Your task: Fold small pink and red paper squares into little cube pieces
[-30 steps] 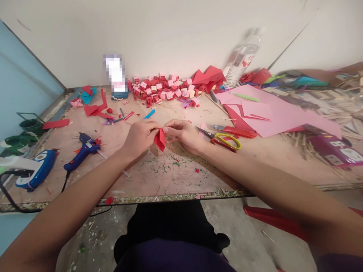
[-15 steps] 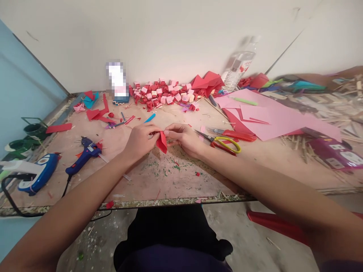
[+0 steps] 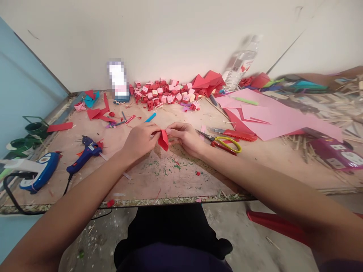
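Note:
A small folded piece of red paper is pinched between my two hands just above the worn tabletop. My left hand grips its left edge with closed fingers. On the other side, my right hand pinches the paper's upper right corner, fingers curled. Both forearms reach in from the bottom of the view. Yellow-and-red handled scissors lie open just right of my right hand.
A pile of small red and pink paper cubes lines the back wall. Pink paper sheets, a red cutter and a clear bottle are to the right. A blue glue gun and a second one lie left.
The red paper and both hands have shifted slightly right and the paper has turned a little between the fingers. Nothing else on the table moved.

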Tool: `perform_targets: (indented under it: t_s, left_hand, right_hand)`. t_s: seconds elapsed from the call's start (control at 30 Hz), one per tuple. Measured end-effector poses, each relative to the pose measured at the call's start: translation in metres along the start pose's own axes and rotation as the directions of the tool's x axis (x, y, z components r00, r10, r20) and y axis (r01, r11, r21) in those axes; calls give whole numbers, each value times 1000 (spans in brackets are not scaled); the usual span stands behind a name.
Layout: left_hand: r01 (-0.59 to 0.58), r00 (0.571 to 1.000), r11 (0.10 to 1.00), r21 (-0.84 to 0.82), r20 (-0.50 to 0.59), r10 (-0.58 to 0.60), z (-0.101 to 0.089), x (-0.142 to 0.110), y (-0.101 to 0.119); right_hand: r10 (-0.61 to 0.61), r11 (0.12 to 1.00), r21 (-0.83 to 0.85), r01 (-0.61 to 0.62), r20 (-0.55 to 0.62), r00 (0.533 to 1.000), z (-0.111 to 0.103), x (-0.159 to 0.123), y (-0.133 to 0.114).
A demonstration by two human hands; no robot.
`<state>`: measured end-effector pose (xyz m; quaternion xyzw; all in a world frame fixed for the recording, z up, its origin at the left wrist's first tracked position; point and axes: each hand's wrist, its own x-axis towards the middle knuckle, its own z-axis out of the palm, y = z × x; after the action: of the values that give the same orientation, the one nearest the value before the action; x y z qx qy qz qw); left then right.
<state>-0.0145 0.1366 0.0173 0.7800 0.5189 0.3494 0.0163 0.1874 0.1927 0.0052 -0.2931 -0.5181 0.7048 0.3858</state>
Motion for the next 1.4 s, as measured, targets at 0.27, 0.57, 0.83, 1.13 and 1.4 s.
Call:
perform_targets:
  t_s: [0.27, 0.57, 0.83, 1.13, 1.4]
  left_hand:
    - [-74, 993, 996, 50, 91, 69, -7, 1, 0]
    - [-31, 998, 999, 6, 58, 31, -5, 1, 3]
    - [35, 998, 999, -1, 52, -35, -3, 0, 6]
    - [-6, 1000, 994, -106, 17, 8, -11, -1, 8]
    - [-174, 984, 983, -54, 35, 176, -5, -1, 3]
  right_hand:
    - [-39, 998, -56, 39, 1, 999, 2, -1, 1]
    - [-13, 998, -61, 13, 14, 1000, 1, -1, -1]
    - [18, 1000, 13, -18, -22, 1000, 2, 0, -3]
    - [46, 997, 69, -44, -28, 999, -1, 2, -6]
    - [33, 999, 37, -33, -23, 999, 1, 1, -7]
